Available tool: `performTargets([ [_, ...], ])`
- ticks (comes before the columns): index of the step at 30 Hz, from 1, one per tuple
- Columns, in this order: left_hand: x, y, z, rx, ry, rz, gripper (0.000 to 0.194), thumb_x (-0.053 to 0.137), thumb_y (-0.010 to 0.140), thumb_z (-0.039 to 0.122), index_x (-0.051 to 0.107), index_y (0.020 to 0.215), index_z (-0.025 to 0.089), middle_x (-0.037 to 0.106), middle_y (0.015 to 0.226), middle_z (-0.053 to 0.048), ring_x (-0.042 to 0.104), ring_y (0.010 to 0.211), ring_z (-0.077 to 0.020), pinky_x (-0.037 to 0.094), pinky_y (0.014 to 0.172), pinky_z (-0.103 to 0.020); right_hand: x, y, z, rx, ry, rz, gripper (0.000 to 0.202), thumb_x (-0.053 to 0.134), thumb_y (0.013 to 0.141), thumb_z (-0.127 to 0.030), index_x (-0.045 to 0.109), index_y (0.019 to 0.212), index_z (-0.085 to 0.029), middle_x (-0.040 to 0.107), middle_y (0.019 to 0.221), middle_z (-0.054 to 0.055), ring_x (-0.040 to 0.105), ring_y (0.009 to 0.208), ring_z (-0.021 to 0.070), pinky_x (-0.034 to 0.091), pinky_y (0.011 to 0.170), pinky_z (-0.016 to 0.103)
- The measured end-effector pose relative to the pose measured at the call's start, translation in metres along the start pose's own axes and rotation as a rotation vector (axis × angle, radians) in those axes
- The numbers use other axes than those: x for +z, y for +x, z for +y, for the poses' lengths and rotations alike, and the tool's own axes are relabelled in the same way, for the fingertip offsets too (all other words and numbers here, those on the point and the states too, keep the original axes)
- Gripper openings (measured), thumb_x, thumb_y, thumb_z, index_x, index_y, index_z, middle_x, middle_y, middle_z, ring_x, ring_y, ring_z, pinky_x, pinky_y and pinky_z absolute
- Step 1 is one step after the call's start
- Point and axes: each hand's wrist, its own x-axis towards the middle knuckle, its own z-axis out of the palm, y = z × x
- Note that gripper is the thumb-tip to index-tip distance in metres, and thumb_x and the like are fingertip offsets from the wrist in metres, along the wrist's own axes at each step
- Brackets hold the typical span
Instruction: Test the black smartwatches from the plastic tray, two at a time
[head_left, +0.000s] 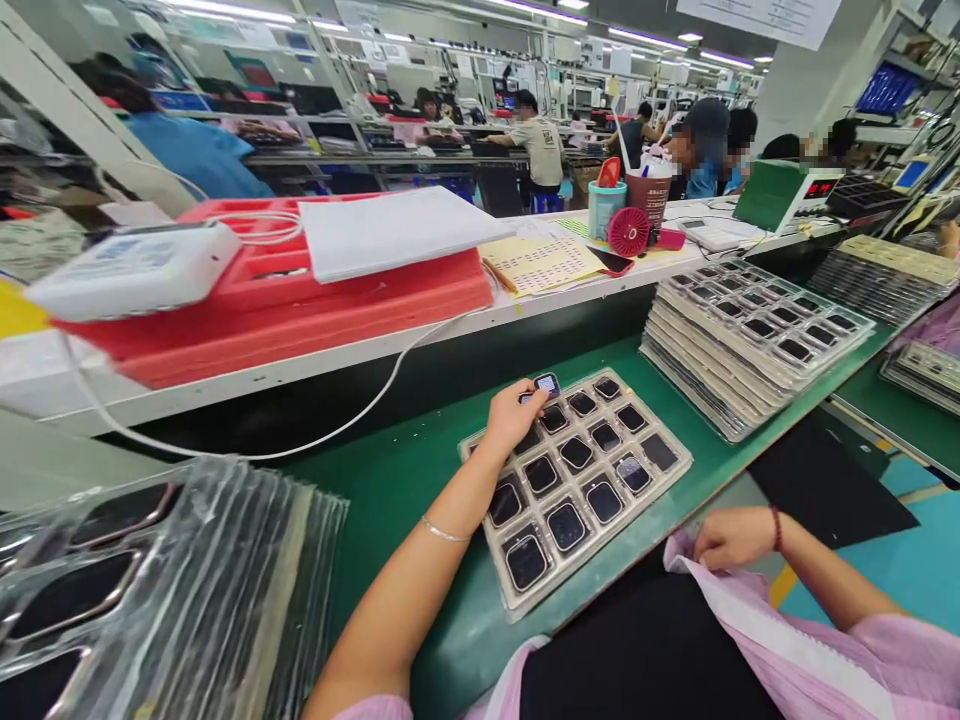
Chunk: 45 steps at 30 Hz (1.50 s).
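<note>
My left hand (512, 415) is closed, its thumb and fingers pinching a small smartwatch (547, 384) without a strap. A pale pattern shows on its screen. Below that hand lies a clear plastic tray (517, 600) with rows of dark, rounded-square smartwatch bodies, such as the one near the front (567, 525). At the tray's right end, one slot holds a plain dark rectangle (660, 452). My right hand (739, 538) is off the bench edge at my lap, fingers curled on the hem of my pink jacket (787, 625).
Stacked filled trays (697, 370) stand at the back right, with another stack (247, 580) at the near left. On the raised shelf are red foam (375, 305), papers (397, 235), a white cable (300, 450) and cups (606, 208). People work beyond.
</note>
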Motion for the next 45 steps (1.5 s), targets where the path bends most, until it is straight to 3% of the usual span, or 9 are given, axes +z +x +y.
performTargets([
  [2,0.000,-0.001,0.001,0.000,-0.003,-0.003,0.031,0.058,0.076,0.050,0.058,0.072,0.020,0.063,0.058,0.001,0.056,0.056,-0.0155,0.039,0.058,-0.025,-0.038,-0.003,-0.011,-0.094,0.038,-0.198,0.010,0.076,0.084,-0.030,0.078,0.087,-0.021,0.073,0.082,0.004,0.070,0.073,0.0155,0.055,0.066,0.021],
  [3,0.000,-0.002,0.002,-0.002,-0.003,-0.004,0.030,0.058,0.076,0.049,0.059,0.072,0.019,0.063,0.058,0.001,0.056,0.057,-0.0159,0.038,0.058,-0.025,-0.058,0.004,-0.021,-0.214,0.083,-0.286,0.021,0.065,0.092,-0.032,0.077,0.103,-0.019,0.075,0.094,0.007,0.071,0.085,0.0172,0.055,0.076,0.023],
  [5,0.000,-0.004,0.003,-0.001,-0.001,-0.003,0.028,0.058,0.076,0.047,0.060,0.071,0.019,0.063,0.058,0.001,0.057,0.059,-0.0166,0.038,0.059,-0.025,-0.088,0.038,-0.047,-0.349,0.130,-0.118,0.034,0.059,0.095,-0.039,0.071,0.117,-0.016,0.073,0.106,0.009,0.069,0.095,0.0195,0.054,0.085,0.028],
  [7,0.000,-0.006,0.006,0.003,-0.005,0.002,0.027,0.059,0.075,0.046,0.061,0.071,0.019,0.063,0.058,0.002,0.058,0.061,-0.0167,0.038,0.061,-0.025,-0.102,0.092,-0.075,-0.362,0.221,0.052,0.038,0.060,0.093,-0.040,0.066,0.122,-0.015,0.071,0.104,0.008,0.068,0.084,0.0174,0.053,0.074,0.027],
  [10,0.000,-0.009,0.009,0.000,-0.028,0.014,0.028,0.061,0.073,0.047,0.062,0.069,0.019,0.062,0.057,0.002,0.058,0.060,-0.0163,0.039,0.062,-0.026,-0.093,0.177,-0.108,-0.317,0.411,0.185,0.032,0.073,0.081,-0.028,0.067,0.109,-0.015,0.067,0.092,0.003,0.059,0.069,0.0115,0.047,0.062,0.021],
  [15,-0.004,-0.009,0.010,-0.049,-0.103,0.045,0.032,0.063,0.071,0.051,0.061,0.070,0.019,0.064,0.061,0.000,0.060,0.059,-0.0169,0.043,0.058,-0.026,-0.065,0.256,-0.116,-0.315,0.507,0.047,0.020,0.073,0.078,-0.028,0.060,0.073,-0.014,0.057,0.067,-0.002,0.049,0.056,0.0088,0.041,0.050,0.018],
  [25,-0.013,-0.001,0.004,-0.184,-0.297,0.103,0.060,0.068,0.064,0.071,0.062,0.089,0.017,0.068,0.076,-0.006,0.064,0.067,-0.0213,0.045,0.048,-0.025,-0.076,0.285,-0.122,-0.263,0.809,-0.101,0.027,0.057,0.090,-0.043,0.046,0.087,-0.018,0.064,0.066,0.001,0.065,0.052,0.0150,0.050,0.046,0.020],
  [32,-0.017,0.009,-0.003,-0.360,-0.454,0.197,0.066,0.080,0.056,0.066,0.063,0.101,0.021,0.072,0.085,-0.005,0.064,0.076,-0.0204,0.049,0.055,-0.024,-0.070,0.291,-0.107,-0.192,0.880,-0.152,0.011,0.052,0.092,-0.008,0.052,0.082,-0.015,0.061,0.058,-0.004,0.051,0.036,0.0051,0.036,0.039,0.011],
  [45,-0.017,0.012,0.004,-0.430,-0.612,0.228,0.069,0.087,0.056,0.042,0.058,0.116,0.022,0.074,0.104,-0.005,0.068,0.102,-0.0244,0.058,0.076,-0.029,-0.098,0.309,-0.118,-0.266,0.921,-0.066,0.013,0.057,0.096,-0.013,0.056,0.082,-0.013,0.064,0.060,-0.003,0.053,0.037,0.0062,0.039,0.039,0.013],
])
